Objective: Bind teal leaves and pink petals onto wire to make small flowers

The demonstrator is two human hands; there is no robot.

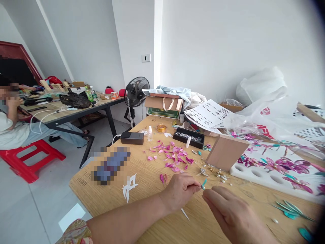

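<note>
My left hand is closed in a pinch on a small teal petal with a pearl bead at its base. Close beside it, my right hand has its fingers pressed together near the bead; whatever they hold is hidden. Pink petals lie scattered on the wooden table beyond my hands. Past my right fingers are loose pearl beads and gold ones. Teal-green leaf pieces rest at the right, near a single pearl. A white pointed strip lies under my left wrist.
White foam at the right bears finished purple flowers. A wooden block stands before it. Farther back are a black tray, a small bottle and a black box. White paper cutouts lie left. Another person sits at the far-left table.
</note>
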